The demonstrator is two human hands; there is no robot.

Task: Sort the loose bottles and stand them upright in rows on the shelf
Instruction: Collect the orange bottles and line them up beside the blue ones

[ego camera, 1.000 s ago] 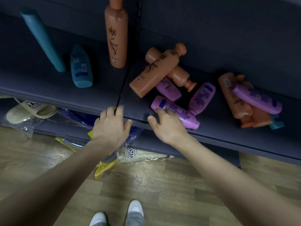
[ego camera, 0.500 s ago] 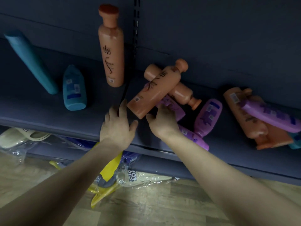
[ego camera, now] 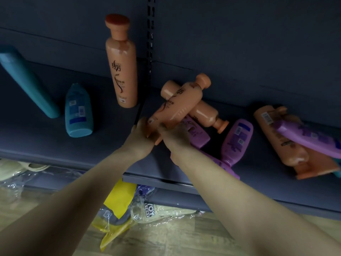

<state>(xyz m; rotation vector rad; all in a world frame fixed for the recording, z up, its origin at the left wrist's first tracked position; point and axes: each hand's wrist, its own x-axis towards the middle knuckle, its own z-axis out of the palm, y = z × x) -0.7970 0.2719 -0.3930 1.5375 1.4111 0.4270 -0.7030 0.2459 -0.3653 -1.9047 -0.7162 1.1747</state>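
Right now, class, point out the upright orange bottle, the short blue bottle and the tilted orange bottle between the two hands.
upright orange bottle (ego camera: 121,74): head view, on its label.
short blue bottle (ego camera: 78,111): head view, mid body.
tilted orange bottle (ego camera: 177,106): head view, mid body.

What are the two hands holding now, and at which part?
The left hand and right hand both hold the tilted orange bottle at its base end.

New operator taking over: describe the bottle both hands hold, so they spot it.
On the dark shelf, look just right of the perforated post, where bottles lie heaped. The top orange bottle crosses a second orange bottle, cap toward the back wall. Alone among them, its base is gripped by the left hand and right hand.
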